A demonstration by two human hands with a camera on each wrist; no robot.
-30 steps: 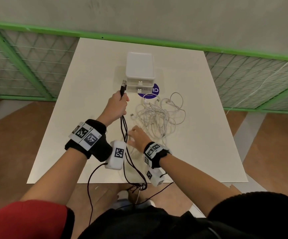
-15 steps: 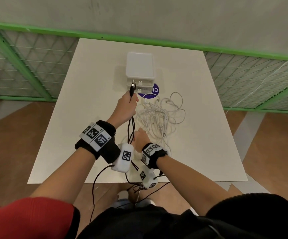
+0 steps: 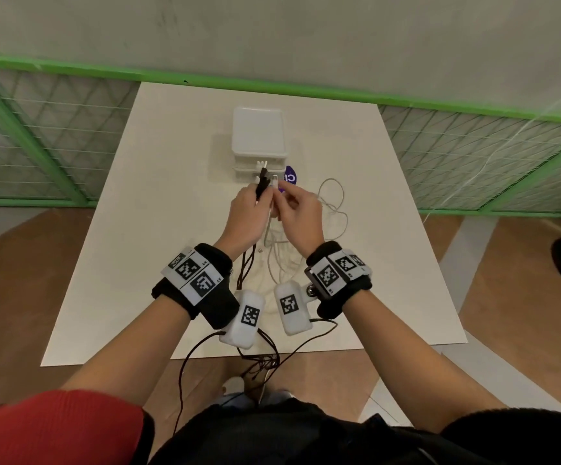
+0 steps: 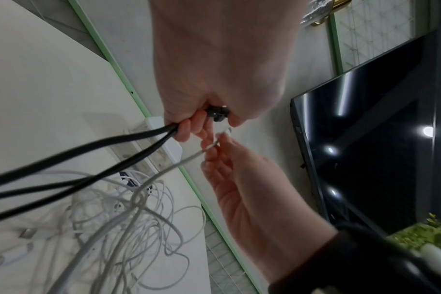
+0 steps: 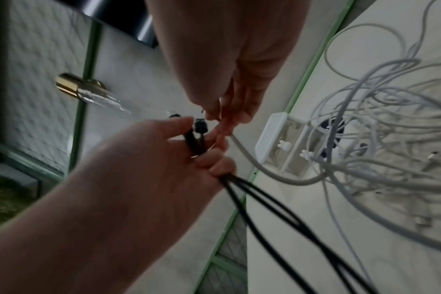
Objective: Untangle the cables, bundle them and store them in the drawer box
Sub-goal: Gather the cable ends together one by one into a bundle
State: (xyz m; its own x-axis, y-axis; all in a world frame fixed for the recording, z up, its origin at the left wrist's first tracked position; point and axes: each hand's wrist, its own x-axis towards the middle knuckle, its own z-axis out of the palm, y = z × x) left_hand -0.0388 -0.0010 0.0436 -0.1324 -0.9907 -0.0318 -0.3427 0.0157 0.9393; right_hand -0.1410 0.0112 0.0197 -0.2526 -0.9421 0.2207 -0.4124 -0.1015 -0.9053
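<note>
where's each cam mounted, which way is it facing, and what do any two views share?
Head: on the head, looks forward and down at the table; both forearms and hands show.
Left wrist: looks along the left hand gripping the black cable; the right hand shows too.
Right wrist: looks along the right hand pinching a white cable.
Shared: all three see the drawer box.

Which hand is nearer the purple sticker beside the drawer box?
Right. The right hand is just below the purple sticker; the left hand, gripping the black cable, sits further left.
</note>
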